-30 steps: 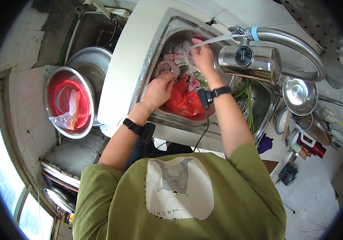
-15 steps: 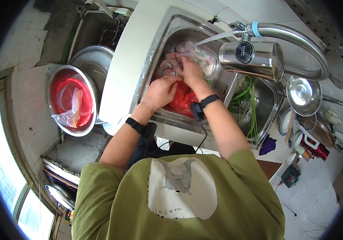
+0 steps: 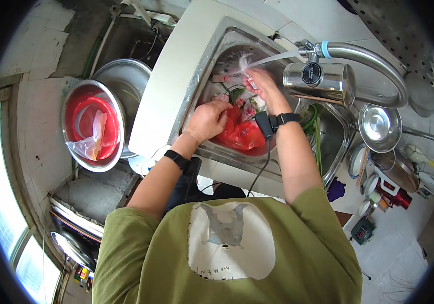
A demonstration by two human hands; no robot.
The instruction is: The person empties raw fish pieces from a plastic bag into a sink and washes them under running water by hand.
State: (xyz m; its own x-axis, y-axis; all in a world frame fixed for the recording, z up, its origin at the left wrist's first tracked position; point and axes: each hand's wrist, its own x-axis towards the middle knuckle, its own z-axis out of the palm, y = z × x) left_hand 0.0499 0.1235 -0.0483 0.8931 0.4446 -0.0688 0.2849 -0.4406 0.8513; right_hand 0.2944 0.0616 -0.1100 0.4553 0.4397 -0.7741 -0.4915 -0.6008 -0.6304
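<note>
My right hand [image 3: 263, 87] is closed round a bunched clear plastic bag [image 3: 245, 63], held in the running water over the steel sink [image 3: 192, 107]. Pinkish bits show at its fingers. Lower left, my left hand [image 3: 206, 120] has its fingers curled at the edge of a red plastic bag [image 3: 245, 136]; whatever its fingertips hold is hidden. Small pieces of raw meat [image 3: 220, 78] lie on the sink bottom, and more rest by the red bag. Some dark green stuff shows between the hands.
A steel tap with a cylindrical filter [image 3: 321, 83] juts over the sink's right side. Long green vegetables [image 3: 319, 152] lie in the second basin. At left stand steel bowls [image 3: 121, 121], one with a red basin [image 3: 106, 144] inside. Pans [image 3: 379, 126] and dishes crowd the right.
My right hand has moved right and away from my left, into the stream, with the clear bag. The left hand has shifted slightly down. More of the red bag shows.
</note>
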